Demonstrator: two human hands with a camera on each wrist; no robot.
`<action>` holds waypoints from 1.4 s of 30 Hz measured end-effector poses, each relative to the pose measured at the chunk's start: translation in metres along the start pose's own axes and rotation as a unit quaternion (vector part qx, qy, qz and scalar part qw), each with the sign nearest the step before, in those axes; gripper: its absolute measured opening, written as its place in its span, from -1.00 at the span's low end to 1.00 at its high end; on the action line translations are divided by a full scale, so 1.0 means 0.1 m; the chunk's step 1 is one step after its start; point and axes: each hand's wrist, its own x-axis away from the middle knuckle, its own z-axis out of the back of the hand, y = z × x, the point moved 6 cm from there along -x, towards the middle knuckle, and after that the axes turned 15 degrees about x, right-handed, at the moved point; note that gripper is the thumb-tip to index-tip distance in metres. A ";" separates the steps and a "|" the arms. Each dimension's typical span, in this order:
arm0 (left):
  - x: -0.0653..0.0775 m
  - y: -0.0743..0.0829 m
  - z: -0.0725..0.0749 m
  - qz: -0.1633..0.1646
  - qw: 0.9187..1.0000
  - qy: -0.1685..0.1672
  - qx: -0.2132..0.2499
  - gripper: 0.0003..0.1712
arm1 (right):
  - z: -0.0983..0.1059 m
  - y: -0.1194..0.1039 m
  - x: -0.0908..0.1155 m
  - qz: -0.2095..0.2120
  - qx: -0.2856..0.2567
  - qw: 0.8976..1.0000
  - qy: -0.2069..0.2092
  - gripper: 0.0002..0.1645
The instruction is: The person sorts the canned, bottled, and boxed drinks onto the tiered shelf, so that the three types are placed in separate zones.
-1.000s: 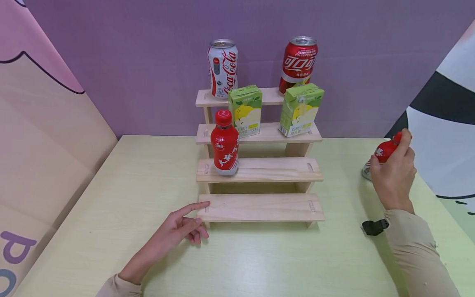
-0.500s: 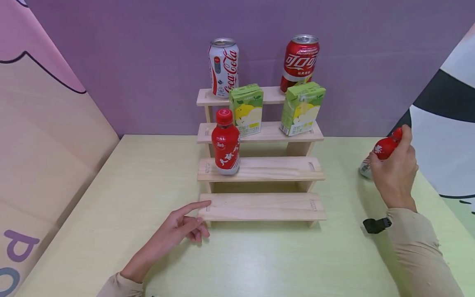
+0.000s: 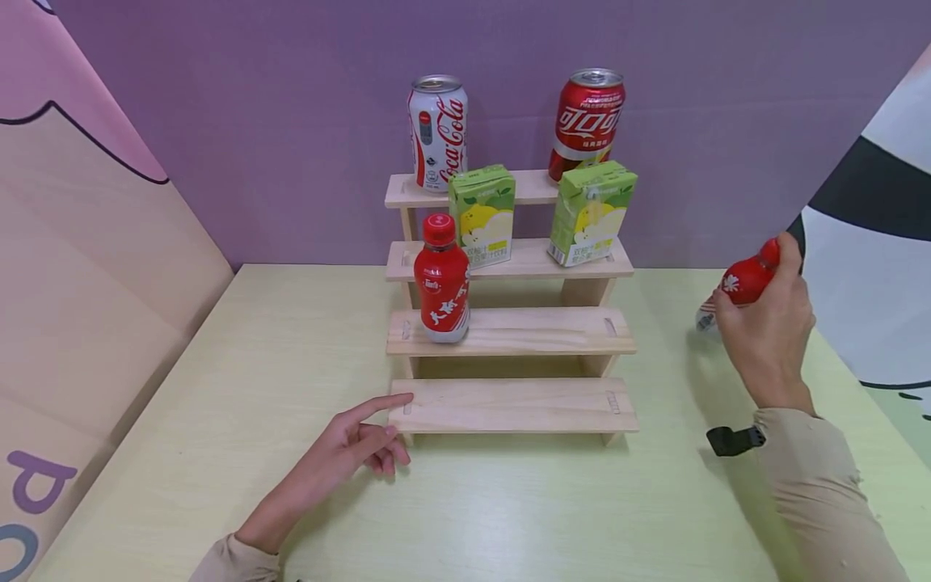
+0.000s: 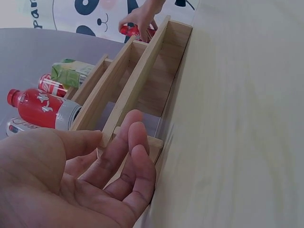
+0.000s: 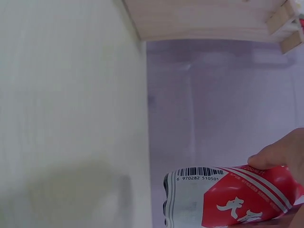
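My right hand (image 3: pixel 771 327) grips a small red-and-white drink bottle (image 3: pixel 747 281) around its upper part, at the table's far right. The bottle tilts, its base pointing left, and sits above the table; its barcode side shows in the right wrist view, while my fingers hide part of it. My left hand (image 3: pixel 349 440) touches the left end of the lowest step of a wooden tiered stand (image 3: pixel 512 404). Its index finger lies straight along the top, the thumb is at the front edge, and the other fingers are loosely bent. A matching red bottle (image 3: pixel 442 283) stands on the second step's left end.
Two green juice cartons (image 3: pixel 483 218) stand on the third step. On the top step are a white Coca-Cola can (image 3: pixel 438 133) and a red cola can (image 3: pixel 587 121). Behind the pale table (image 3: pixel 305 323) rises a purple backdrop (image 3: pixel 313 162).
My right hand has raised the bottle slightly and tilted it further, its base swinging left and up. The left hand stays at the lowest step.
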 end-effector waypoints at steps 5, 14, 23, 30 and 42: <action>0.00 0.00 0.00 0.001 1.000 0.001 -0.001 -0.47 | 0.08 -0.14 0.00 0.018 -0.010 1.000 0.015 0.18; -0.01 -0.01 0.02 0.009 1.000 0.006 0.002 -0.48 | 0.23 -0.42 0.05 0.039 -0.018 0.999 0.011 0.18; 0.00 0.02 0.01 -0.003 1.000 -0.002 0.003 -0.47 | 0.41 -0.70 0.14 0.080 -0.029 0.996 0.014 0.22; 0.00 0.00 0.00 0.000 1.000 -0.006 0.003 -0.47 | 0.61 -0.95 0.27 0.104 -0.044 0.994 0.011 0.20; -0.01 0.01 -0.01 -0.005 1.000 -0.013 0.010 -0.46 | 0.85 -1.39 0.52 0.172 -0.080 0.981 0.036 0.25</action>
